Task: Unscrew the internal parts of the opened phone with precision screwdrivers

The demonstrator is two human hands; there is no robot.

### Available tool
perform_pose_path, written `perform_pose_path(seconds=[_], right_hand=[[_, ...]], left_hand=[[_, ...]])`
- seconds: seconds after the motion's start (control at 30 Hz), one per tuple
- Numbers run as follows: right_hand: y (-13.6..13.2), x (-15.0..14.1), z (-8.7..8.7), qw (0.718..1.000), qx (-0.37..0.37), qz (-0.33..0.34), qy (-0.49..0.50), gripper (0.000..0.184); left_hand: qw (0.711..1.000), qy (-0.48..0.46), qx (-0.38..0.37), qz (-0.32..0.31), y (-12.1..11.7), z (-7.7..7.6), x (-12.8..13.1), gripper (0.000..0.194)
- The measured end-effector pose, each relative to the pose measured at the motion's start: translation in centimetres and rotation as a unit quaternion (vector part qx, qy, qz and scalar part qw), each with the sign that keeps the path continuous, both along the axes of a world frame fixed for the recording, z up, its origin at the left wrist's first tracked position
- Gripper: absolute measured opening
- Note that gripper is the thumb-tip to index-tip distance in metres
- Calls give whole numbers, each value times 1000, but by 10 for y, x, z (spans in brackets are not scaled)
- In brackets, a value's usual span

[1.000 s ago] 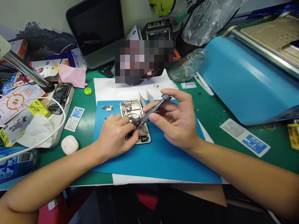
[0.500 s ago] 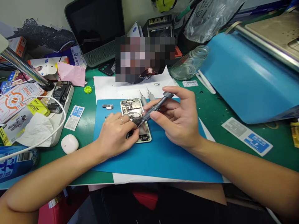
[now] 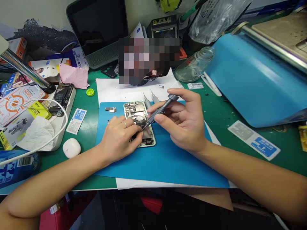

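An opened smartphone (image 3: 151, 140) with bare inner parts lies on a blue mat (image 3: 155, 166). My right hand (image 3: 187, 124) grips a dark grey precision screwdriver (image 3: 160, 110), one finger resting on its end cap. The driver slants down to the left, its tip at the fingertips of my left hand (image 3: 120, 132). Those left fingers are pinched together over the phone, hiding part of it; what they hold, if anything, I cannot make out. Behind the phone lie two more grey screwdrivers (image 3: 154, 98). A small phone part (image 3: 110, 110) rests on the mat's left side.
A white earbud case (image 3: 71, 148) sits left of my forearm. Further left are another opened phone (image 3: 59, 100), boxes and a white cable. Behind stand a dark-screened device (image 3: 97, 25) and a glass jar (image 3: 194, 65). A blue sheet (image 3: 251, 80) and a label card (image 3: 254, 140) lie right.
Both hands, the screwdriver and the phone stay almost exactly where they were. Below the table edge, the dark clothing and red patch have shifted slightly.
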State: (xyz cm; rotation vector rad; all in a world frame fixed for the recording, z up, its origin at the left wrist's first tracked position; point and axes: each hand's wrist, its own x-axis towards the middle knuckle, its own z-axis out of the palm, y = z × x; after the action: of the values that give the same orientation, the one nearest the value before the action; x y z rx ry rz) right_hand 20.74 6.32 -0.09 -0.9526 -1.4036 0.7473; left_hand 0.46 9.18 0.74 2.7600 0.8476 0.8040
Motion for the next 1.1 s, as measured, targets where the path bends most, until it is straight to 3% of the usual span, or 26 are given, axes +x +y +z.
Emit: perform_pose_path(seconds=[1.1], right_hand=[[0,0,0,1000,1,1,-5,46]], left_hand=[[1000,15,-17,4,0,1,-1,29]])
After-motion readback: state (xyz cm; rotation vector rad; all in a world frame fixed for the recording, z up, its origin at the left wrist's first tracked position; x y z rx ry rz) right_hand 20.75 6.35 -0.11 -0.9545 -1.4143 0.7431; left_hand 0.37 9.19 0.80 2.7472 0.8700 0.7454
